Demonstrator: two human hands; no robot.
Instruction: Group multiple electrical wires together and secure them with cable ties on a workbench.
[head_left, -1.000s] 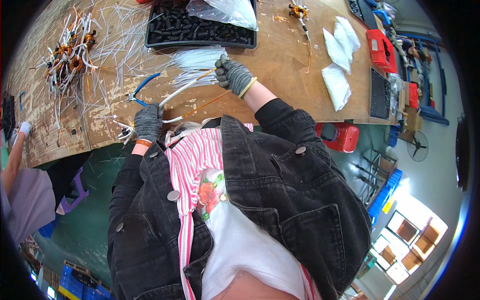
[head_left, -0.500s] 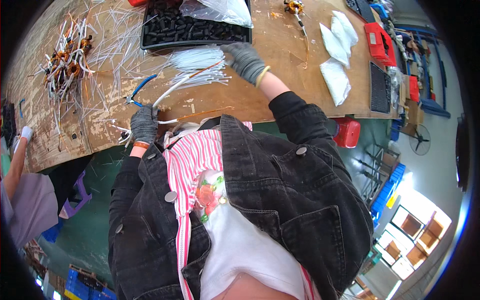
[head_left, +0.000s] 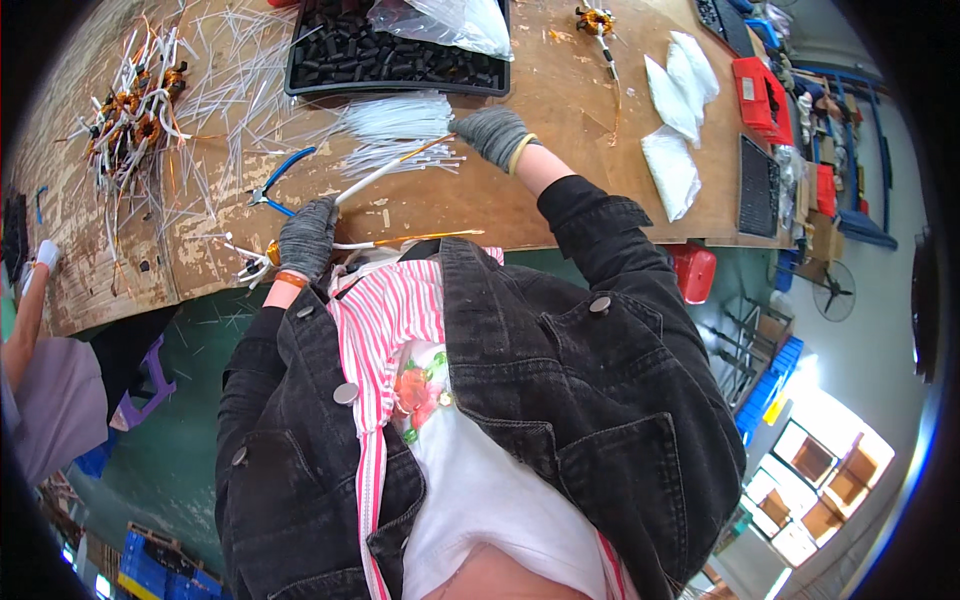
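Note:
My left hand (head_left: 306,238), in a grey knit glove, is closed round the white-sleeved leads of a small copper-wound coil (head_left: 273,253), which peeks out beside the wrist. One lead, a white sleeve (head_left: 368,183) with bare copper wire at its end, slants up to the right. My gloved right hand (head_left: 492,138) pinches the tip of that copper wire. A second sleeved lead (head_left: 425,236) points right along the table's front edge. White cable ties (head_left: 395,125) lie in a pile behind the wire. Blue-handled cutters (head_left: 272,185) rest left of them.
Behind the ties stands a black tray (head_left: 400,88) of short black tubes. Several wired coils (head_left: 135,120) are heaped at left amid loose ties. One coil (head_left: 594,20) lies far right of the tray, near white packets (head_left: 670,172). A co-worker's gloved hand (head_left: 47,254) is at far left.
My right hand has come down onto the tip of the copper wire. My left hand has shifted slightly right, and the coil beside its wrist shows more.

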